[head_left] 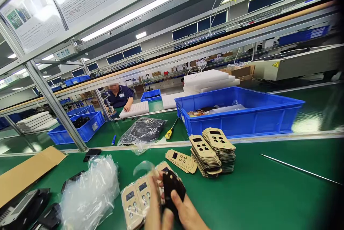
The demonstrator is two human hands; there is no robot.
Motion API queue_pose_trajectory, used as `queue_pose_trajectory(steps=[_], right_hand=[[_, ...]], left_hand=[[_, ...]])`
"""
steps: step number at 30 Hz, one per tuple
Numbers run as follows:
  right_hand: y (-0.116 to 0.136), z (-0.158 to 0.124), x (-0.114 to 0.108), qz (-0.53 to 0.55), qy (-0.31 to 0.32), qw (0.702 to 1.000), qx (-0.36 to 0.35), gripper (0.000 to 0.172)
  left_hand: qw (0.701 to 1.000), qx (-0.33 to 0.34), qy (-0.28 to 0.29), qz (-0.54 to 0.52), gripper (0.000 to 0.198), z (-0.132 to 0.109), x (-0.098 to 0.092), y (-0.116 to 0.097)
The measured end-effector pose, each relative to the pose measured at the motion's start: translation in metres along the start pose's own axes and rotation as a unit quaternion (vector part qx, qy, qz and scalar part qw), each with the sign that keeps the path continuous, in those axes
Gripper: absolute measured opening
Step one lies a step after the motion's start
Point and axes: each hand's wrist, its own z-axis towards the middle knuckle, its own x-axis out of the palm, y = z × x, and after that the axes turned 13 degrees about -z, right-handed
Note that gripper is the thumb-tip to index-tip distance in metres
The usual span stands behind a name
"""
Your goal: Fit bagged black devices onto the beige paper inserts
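Fingers of the left hand [155, 206] and right hand [189, 214] clasp the black part [173, 187], raised close for handling above loose keypad overlays [135, 197], well nearer than the blue crate [242, 115]; overlay stacks [212, 151] wait just before that crate.

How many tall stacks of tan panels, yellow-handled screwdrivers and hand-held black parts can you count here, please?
Tall stacks of tan panels: 2
Yellow-handled screwdriver: 1
Black part, hand-held: 1
Total: 4
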Motion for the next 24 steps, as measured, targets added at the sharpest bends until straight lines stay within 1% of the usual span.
queue_pose_trajectory(steps=[2,3,4,5,6,8,9,10,11,12,13,14,15,16,17,19,20,22,24], right_hand=[[-0.006,-0.003,0.001,0.006,0.001,1.0,0.011,0.074],[-0.006,-0.003,0.001,0.025,-0.006,0.999,0.027,0.071],[-0.003,-0.002,-0.001,0.054,-0.015,0.997,0.047,0.069],[0.001,0.0,-0.003,0.091,-0.02,0.993,0.068,0.066],[0.006,0.002,-0.005,0.134,-0.019,0.987,0.088,0.064],[0.019,0.004,-0.008,0.212,0.009,0.97,0.121,0.059],[0.024,0.004,-0.009,0.24,0.035,0.96,0.137,0.056],[0.027,0.004,-0.01,0.259,0.063,0.951,0.155,0.053],[0.03,0.004,-0.01,0.27,0.088,0.943,0.172,0.051],[0.03,0.003,-0.01,0.272,0.103,0.939,0.185,0.049],[0.029,0.002,-0.009,0.266,0.108,0.939,0.192,0.047],[0.026,0.001,-0.008,0.252,0.105,0.943,0.192,0.046],[0.022,0.001,-0.008,0.23,0.099,0.95,0.185,0.046],[0.018,0.001,-0.007,0.198,0.092,0.961,0.171,0.049],[0.013,0.001,-0.007,0.153,0.086,0.973,0.149,0.053],[0.005,0.001,-0.006,0.013,0.07,0.994,0.087,0.065],[0.002,0.001,-0.006,-0.069,0.055,0.995,0.051,0.069],[0.0,0.0,-0.005,-0.213,0.024,0.977,-0.017,0.069],[0.0,-0.002,-0.005,-0.291,0.012,0.954,-0.066,0.063]], left_hand=[[0.997,-0.005,0.071,0.036,0.079,-0.007,0.01,0.011],[0.995,-0.008,0.093,0.029,0.078,-0.008,0.011,0.013],[0.995,-0.009,0.097,0.011,0.074,-0.007,0.009,0.014],[0.996,-0.008,0.085,-0.016,0.07,-0.004,0.004,0.014],[0.997,-0.009,0.054,-0.047,0.065,0.0,-0.002,0.013],[0.992,-0.039,-0.037,-0.11,0.061,0.007,-0.016,0.011],[0.984,-0.076,-0.08,-0.14,0.062,0.01,-0.021,0.009],[0.97,-0.127,-0.11,-0.173,0.064,0.012,-0.025,0.008],[0.952,-0.182,-0.127,-0.212,0.064,0.013,-0.027,0.007],[0.93,-0.231,-0.13,-0.253,0.061,0.014,-0.028,0.005],[0.91,-0.264,-0.126,-0.292,0.054,0.014,-0.027,0.002],[0.898,-0.274,-0.117,-0.324,0.047,0.014,-0.024,-0.002],[0.895,-0.262,-0.11,-0.345,0.041,0.015,-0.021,-0.006],[0.9,-0.235,-0.107,-0.35,0.04,0.015,-0.018,-0.011],[0.911,-0.204,-0.111,-0.341,0.046,0.015,-0.015,-0.016],[0.934,-0.143,-0.127,-0.3,0.065,0.015,-0.01,-0.023],[0.944,-0.117,-0.133,-0.278,0.07,0.014,-0.008,-0.025],[0.956,-0.068,-0.142,-0.249,0.068,0.011,-0.007,-0.025],[0.96,-0.022,-0.157,-0.23,0.065,0.008,-0.008,-0.025]])
